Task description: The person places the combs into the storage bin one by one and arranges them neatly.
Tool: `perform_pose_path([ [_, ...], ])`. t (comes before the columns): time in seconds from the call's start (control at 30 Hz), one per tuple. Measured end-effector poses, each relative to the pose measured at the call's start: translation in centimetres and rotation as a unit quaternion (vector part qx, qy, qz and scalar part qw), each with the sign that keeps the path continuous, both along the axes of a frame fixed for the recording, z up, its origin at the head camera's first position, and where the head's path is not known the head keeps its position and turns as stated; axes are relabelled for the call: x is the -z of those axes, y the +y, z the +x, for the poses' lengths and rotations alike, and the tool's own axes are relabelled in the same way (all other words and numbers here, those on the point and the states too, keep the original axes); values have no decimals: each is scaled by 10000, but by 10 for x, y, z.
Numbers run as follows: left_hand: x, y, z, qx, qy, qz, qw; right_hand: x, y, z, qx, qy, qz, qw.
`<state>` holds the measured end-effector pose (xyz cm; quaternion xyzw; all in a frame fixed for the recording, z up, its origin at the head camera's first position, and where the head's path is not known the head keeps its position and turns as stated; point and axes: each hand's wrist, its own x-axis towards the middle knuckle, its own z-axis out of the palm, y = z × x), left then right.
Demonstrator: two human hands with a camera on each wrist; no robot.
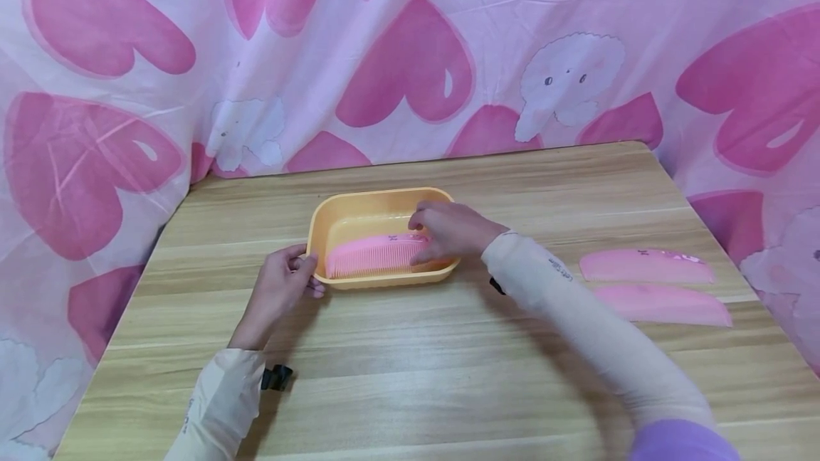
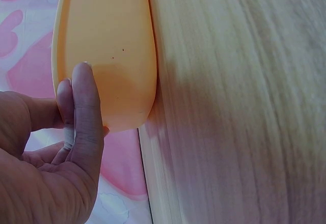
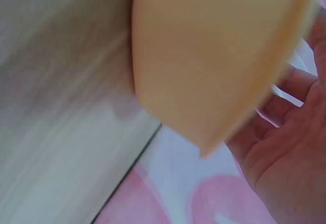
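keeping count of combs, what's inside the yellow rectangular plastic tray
One pink, curved-back plastic comb is visible inside the yellow tray, teeth toward the near side. The right hand covers part of its right end; anything under the comb or that hand cannot be seen.

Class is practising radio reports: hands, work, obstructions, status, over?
Left hand pinching rounded-rectangular yellow plastic basin. Right hand at curved pink plastic comb inside; grip unclear. Two more pink combs right of basin. Nothing visibly blocking.
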<state>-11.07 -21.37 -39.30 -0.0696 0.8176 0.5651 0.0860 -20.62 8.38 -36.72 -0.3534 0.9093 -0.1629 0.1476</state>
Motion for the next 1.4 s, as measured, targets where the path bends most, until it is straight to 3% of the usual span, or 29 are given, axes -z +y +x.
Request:
perform_pose_path([
  [0.33,1,-2,1,6,72,16,10000,-25,40,4,160,142,-628,9978],
  [0.67,3,-2,0,-12,56,11,10000,-38,103,7,716,472,-710,9938],
  [0.87,2,-1,0,-6,72,-22,10000,-34,158,12,1191,441,-713,9893],
  [1.2,1,-1,1,35,65,-6,10000,-15,246,31,1870,183,-639,9801],
  [1.4,0,0,0,30,38,-56,10000,3,288,46,2027,507,-467,9768],
])
